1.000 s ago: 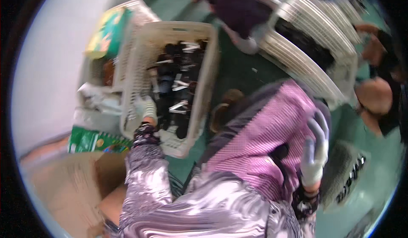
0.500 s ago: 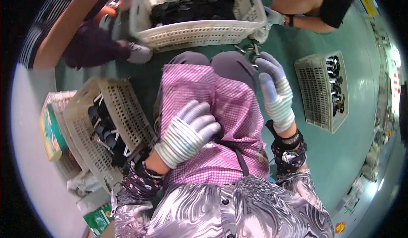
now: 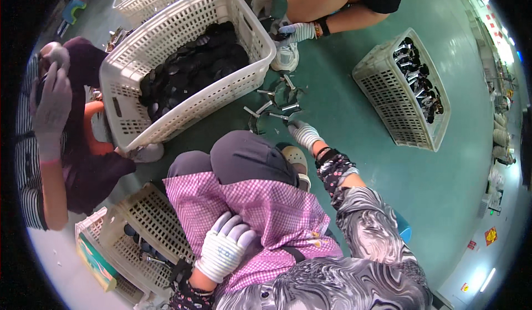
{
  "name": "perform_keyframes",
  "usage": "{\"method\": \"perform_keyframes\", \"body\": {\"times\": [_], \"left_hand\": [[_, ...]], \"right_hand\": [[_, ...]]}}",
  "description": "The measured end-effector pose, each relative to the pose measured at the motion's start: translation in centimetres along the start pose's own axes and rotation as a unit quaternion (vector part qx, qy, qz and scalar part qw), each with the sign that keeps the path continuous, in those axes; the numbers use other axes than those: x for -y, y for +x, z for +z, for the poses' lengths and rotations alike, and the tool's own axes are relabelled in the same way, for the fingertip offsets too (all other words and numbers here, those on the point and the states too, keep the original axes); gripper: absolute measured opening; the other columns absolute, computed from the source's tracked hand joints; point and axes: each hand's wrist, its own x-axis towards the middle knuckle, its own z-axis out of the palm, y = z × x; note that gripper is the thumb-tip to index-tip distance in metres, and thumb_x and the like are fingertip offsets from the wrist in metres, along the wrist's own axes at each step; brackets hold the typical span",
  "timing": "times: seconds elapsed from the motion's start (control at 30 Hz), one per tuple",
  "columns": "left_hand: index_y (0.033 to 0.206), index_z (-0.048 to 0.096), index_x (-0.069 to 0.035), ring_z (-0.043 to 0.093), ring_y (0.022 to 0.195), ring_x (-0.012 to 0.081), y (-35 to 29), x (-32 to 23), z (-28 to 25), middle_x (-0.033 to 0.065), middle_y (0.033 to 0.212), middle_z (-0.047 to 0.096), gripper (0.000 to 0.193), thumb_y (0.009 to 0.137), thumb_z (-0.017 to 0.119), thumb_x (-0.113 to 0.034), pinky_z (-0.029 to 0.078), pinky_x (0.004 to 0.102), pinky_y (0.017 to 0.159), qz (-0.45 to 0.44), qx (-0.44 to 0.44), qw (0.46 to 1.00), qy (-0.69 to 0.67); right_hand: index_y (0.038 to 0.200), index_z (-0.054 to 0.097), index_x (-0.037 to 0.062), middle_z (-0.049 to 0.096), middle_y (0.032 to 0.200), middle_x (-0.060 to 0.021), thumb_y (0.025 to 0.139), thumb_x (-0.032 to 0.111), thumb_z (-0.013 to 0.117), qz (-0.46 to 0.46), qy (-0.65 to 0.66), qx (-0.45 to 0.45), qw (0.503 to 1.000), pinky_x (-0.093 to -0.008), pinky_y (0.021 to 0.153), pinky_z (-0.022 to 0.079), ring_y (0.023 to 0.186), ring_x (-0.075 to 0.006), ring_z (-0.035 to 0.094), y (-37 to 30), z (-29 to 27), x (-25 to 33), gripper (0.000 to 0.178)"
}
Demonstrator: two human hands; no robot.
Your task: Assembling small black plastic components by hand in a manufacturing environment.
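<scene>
My left hand (image 3: 224, 246), in a white striped glove, rests open on the pink checked apron (image 3: 266, 205) over my lap. Its fingers lie loosely spread and hold nothing. My right hand (image 3: 303, 135), gloved alike, reaches down to the green floor beyond my knees. Its fingers are drawn together, and what they hold, if anything, is hidden. Just past the fingertips lies a short metal tube (image 3: 279, 116). Several more bright tubes lie around it, among them one metal tube (image 3: 290, 107) and another metal tube (image 3: 265, 107), some joined to dark, see-through-looking round pieces.
A large white basket (image 3: 188, 108) of black discs (image 3: 194, 69) stands ahead. Right of it, a tilted basket (image 3: 382, 102) holds black-and-silver parts. Another basket (image 3: 149, 221) sits at my left. A co-worker's gloved hand (image 3: 299, 33) is beyond the tubes; another person's gloved hand (image 3: 52, 102) is at left.
My right hand has gone from beside my knee down to the floor by the metal tubes. The view has swung right and forward. My left hand stays on my lap.
</scene>
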Motion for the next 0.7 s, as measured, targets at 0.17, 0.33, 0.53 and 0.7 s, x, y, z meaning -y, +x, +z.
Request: {"method": "perform_keyframes", "body": {"times": [0.17, 0.33, 0.53, 0.7], "left_hand": [[0.095, 0.059, -0.009, 0.061, 0.065, 0.0258, 1.0, -0.5, -1.9, 0.0072, 0.083, 0.06, 0.031, 0.071, 0.068, -0.026, 0.049, 0.0366, 0.057, -0.108, 0.053, 0.984, -0.132], [0.106, 0.059, -0.011, 0.061, 0.067, 0.03, 3.5, -0.2, -4.0, 0.0119, 0.084, 0.06, 0.042, 0.077, 0.063, -0.041, 0.049, 0.039, 0.058, -0.166, 0.22, 0.938, -0.209], [0.105, 0.053, -0.004, 0.06, 0.071, 0.0354, 3.3, -0.1, -3.3, 0.0167, 0.089, 0.059, 0.044, 0.081, 0.057, -0.042, 0.049, 0.0424, 0.062, -0.21, 0.244, 0.91, -0.262], [0.11, 0.054, -0.007, 0.061, 0.077, 0.0343, 3.5, 0.3, -3.4, 0.0169, 0.094, 0.059, 0.046, 0.082, 0.058, -0.042, 0.05, 0.0413, 0.066, -0.221, 0.242, 0.896, -0.299]], "right_hand": [[0.115, 0.058, 0.0068, 0.061, 0.108, -0.0219, 0.086, 0.033, 0.043, 0.024, 0.013, -0.016, 1.0, -0.04, 0.09, 0.043, 0.105, -0.037, 0.055, 3.7, 2.9, -2.9, 0.042], [0.119, 0.054, 0.0146, 0.058, 0.109, -0.0225, 0.085, 0.027, 0.048, 0.115, -0.031, -0.077, 0.99, -0.0439, 0.087, 0.045, 0.104, -0.0377, 0.055, 5.6, 4.6, -2.9, 0.037], [0.129, 0.041, 0.0144, 0.056, 0.116, -0.0212, 0.082, 0.023, 0.058, 0.078, -0.13, 0.017, 0.988, -0.0442, 0.088, 0.045, 0.108, -0.0365, 0.054, 6.5, 3.4, -1.1, 0.05], [0.127, 0.042, 0.0107, 0.057, 0.116, -0.0201, 0.081, 0.031, 0.06, 0.149, -0.069, -0.019, 0.986, -0.0437, 0.089, 0.045, 0.109, -0.0354, 0.054, 7.4, 3.8, -2.9, 0.054]]}}
